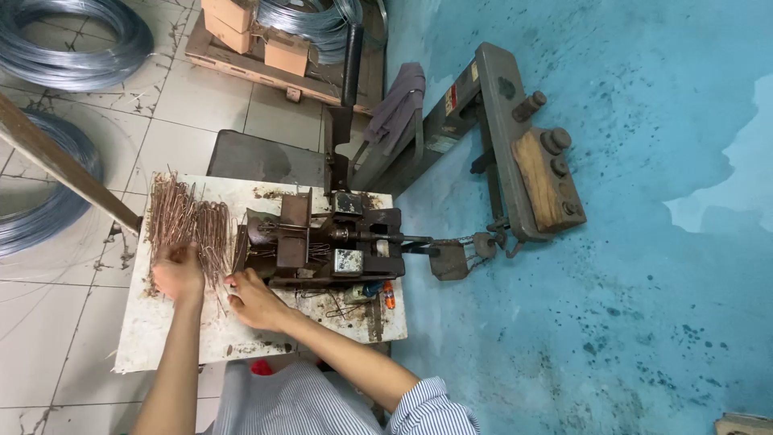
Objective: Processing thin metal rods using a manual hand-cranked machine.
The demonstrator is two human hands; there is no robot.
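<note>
A pile of thin copper-coloured wire pieces (187, 219) lies on a white, stained table top (161, 338). My left hand (179, 272) rests on the near end of the pile, fingers curled into the wires. My right hand (251, 296) sits just right of it, pinching a few wire pieces at the edge of a dark metal bending machine (322, 238). Some wires stick into the machine's left side. Whether either hand grips firmly is hard to see.
A long lever with a black handle (352, 56) rises behind the machine. A wooden bar (56, 161) crosses at left. Coils of steel wire (68, 40) lie on the tiled floor. A heavy metal foot-pedal frame (523, 137) stands on the blue floor at right.
</note>
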